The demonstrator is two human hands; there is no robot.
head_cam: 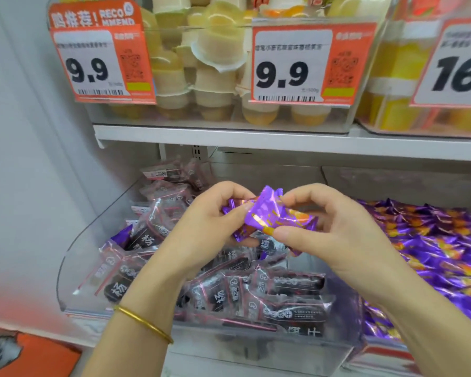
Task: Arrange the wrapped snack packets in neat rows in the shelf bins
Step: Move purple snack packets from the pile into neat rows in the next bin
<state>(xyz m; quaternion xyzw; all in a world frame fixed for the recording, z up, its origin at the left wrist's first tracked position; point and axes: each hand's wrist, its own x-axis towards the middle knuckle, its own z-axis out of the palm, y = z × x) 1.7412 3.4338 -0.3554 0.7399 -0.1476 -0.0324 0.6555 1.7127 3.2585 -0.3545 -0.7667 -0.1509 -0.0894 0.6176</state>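
Observation:
Both hands hold a small bunch of purple wrapped snack packets (269, 216) above the left clear shelf bin (74, 246). My left hand (201, 227) grips the bunch from the left, and my right hand (332, 227) pinches it from the right with thumb and fingers. That bin holds several black-and-clear wrapped packets (283, 297) lying in a loose heap, plus one stray purple packet (121, 235) at its left side. The bin to the right is filled with purple packets (433, 254).
The shelf above (256, 140) carries clear bins of yellow jelly cups (215, 77) with orange price tags (104, 66) reading 9.9. A white wall panel runs down the left. An orange box (38, 355) sits at the bottom left.

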